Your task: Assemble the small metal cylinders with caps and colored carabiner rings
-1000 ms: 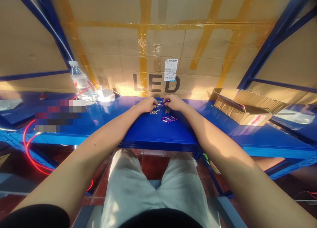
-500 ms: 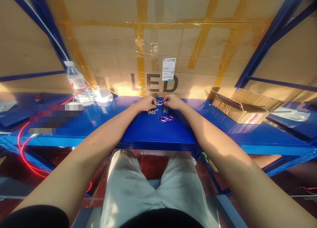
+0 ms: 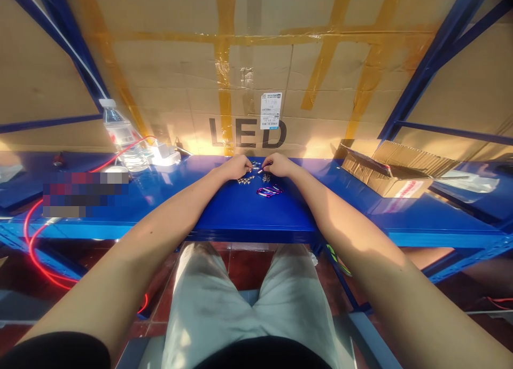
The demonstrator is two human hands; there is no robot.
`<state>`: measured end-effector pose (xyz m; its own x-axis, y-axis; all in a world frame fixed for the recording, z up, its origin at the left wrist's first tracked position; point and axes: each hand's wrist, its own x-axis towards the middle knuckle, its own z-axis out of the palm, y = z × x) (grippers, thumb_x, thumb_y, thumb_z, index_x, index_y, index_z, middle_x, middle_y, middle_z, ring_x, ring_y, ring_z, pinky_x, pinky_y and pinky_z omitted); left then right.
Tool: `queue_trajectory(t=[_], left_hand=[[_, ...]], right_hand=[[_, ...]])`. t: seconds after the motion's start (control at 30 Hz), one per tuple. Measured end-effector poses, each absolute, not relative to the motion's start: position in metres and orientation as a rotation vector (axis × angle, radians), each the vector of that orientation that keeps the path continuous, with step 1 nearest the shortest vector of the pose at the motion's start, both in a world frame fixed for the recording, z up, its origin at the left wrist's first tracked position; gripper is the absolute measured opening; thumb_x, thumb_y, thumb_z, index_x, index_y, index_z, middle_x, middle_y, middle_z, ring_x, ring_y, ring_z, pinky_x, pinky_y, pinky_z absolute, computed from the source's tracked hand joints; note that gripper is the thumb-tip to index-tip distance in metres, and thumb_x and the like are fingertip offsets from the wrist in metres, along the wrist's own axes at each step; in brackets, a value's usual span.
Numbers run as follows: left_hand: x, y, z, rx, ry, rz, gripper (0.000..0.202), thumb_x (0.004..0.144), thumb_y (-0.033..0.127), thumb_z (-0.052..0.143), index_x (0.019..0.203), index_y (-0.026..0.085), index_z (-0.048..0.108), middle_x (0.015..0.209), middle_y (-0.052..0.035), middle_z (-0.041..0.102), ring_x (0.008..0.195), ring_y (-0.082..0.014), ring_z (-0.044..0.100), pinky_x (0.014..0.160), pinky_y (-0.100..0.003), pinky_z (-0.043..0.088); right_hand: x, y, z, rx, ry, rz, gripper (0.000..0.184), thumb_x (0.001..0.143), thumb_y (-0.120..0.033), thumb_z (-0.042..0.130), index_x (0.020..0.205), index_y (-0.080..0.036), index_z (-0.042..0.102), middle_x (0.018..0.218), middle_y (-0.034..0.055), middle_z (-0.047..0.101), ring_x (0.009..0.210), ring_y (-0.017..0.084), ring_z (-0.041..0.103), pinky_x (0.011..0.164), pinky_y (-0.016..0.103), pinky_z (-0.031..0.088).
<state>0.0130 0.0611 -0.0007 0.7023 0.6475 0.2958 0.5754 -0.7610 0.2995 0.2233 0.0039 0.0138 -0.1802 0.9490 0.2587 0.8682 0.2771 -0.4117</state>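
On the blue table [image 3: 252, 211] both my hands work close together near the cardboard wall. My left hand [image 3: 238, 167] is closed in a pinch; whatever its fingertips hold is too small to name. My right hand [image 3: 278, 165] pinches a small shiny tube-like piece [image 3: 260, 171], tilted toward the left hand. Between the hands lie a few small silvery pieces [image 3: 255, 165]. Below my left hand sits a group of small brass-coloured metal parts [image 3: 246, 180]. A smaller group of metal parts [image 3: 266, 178] is under my right hand. Nearer me lies a pile of slim purple, shiny pieces [image 3: 270, 191].
A water bottle [image 3: 125, 136] and a white power adapter or socket block [image 3: 165, 154] stand at the left, with a red cable [image 3: 34, 251] looping off the edge. An open cardboard box [image 3: 387, 174] sits at the right. A big taped carton [image 3: 180, 86] marked LED backs the table.
The fingertips have drawn slightly apart. The slim piece at my right fingertips is now tilted and shows a bright end. The piles look the same, and the view has shifted slightly.
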Motion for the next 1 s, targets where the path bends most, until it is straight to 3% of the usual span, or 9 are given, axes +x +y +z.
queue_trajectory(t=[0.4, 0.57, 0.67, 1.0], left_hand=[[0.014, 0.056, 0.006, 2.641, 1.077, 0.5, 0.011, 0.079, 0.02, 0.068, 0.085, 0.019, 0.077, 0.08, -0.0039, 0.077, 0.068, -0.0192, 0.064, 0.068, -0.032, 0.05], [0.017, 0.043, 0.008, 2.617, 0.989, 0.815, 0.014, 0.079, 0.012, 0.066, 0.089, 0.017, 0.075, 0.087, -0.0049, 0.076, 0.076, -0.0185, 0.066, 0.071, -0.031, 0.052], [0.022, 0.036, 0.009, 2.677, 0.912, 0.995, 0.012, 0.082, 0.013, 0.064, 0.09, 0.016, 0.073, 0.086, -0.0052, 0.075, 0.077, -0.0179, 0.065, 0.074, -0.032, 0.052], [0.024, 0.029, 0.011, 2.867, 0.824, 1.029, 0.012, 0.089, 0.014, 0.06, 0.09, 0.016, 0.071, 0.083, -0.0053, 0.072, 0.079, -0.0189, 0.063, 0.074, -0.032, 0.048]], right_hand=[[0.228, 0.005, 0.013, -1.683, -2.181, 0.133, 0.024, 0.072, 0.001, 0.076, 0.084, -0.018, 0.085, 0.085, 0.0082, 0.081, 0.08, 0.025, 0.072, 0.078, 0.031, 0.053], [0.23, 0.009, 0.01, -1.583, -2.082, 0.205, 0.034, 0.077, -0.001, 0.071, 0.102, -0.018, 0.086, 0.094, 0.009, 0.082, 0.088, 0.026, 0.073, 0.085, 0.032, 0.055], [0.229, 0.015, 0.008, -1.501, -2.001, 0.305, 0.032, 0.079, -0.002, 0.069, 0.104, -0.016, 0.085, 0.096, 0.0096, 0.082, 0.09, 0.023, 0.073, 0.086, 0.032, 0.057], [0.231, 0.035, -0.003, -1.257, -1.943, 0.42, 0.029, 0.071, 0.003, 0.063, 0.086, -0.017, 0.078, 0.081, 0.0045, 0.077, 0.083, 0.021, 0.071, 0.08, 0.033, 0.057]])
